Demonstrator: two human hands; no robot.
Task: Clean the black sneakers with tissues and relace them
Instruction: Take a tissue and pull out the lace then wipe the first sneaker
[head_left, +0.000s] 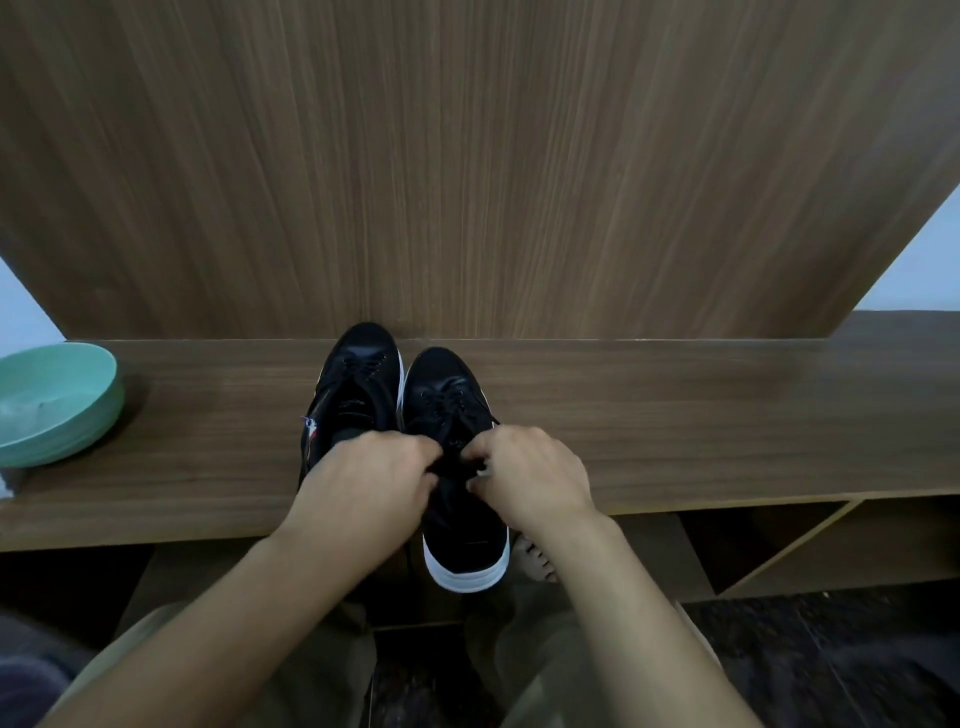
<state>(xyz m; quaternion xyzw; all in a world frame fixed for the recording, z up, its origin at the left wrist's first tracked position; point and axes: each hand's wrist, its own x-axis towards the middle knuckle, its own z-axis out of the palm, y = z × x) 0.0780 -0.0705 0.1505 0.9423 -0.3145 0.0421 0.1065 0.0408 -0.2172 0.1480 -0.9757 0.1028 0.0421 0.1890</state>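
Observation:
Two black sneakers with white soles stand side by side on a wooden shelf (675, 415), toes toward the back panel. The left sneaker (358, 384) is partly hidden by my left hand. The right sneaker (452, 395) has its heel (467, 566) hanging over the shelf's front edge. My left hand (374, 483) and my right hand (524, 473) are both over the right sneaker's upper eyelets, fingers pinched on its black lace (454, 457). No tissue shows in either hand.
A mint-green bowl (52, 400) stands at the shelf's left end, with a bit of white material (8, 483) beside it. A tall wooden panel (467, 156) rises behind the shoes. Below the shelf are open compartments (805, 545), my knees and a bare foot (535, 558).

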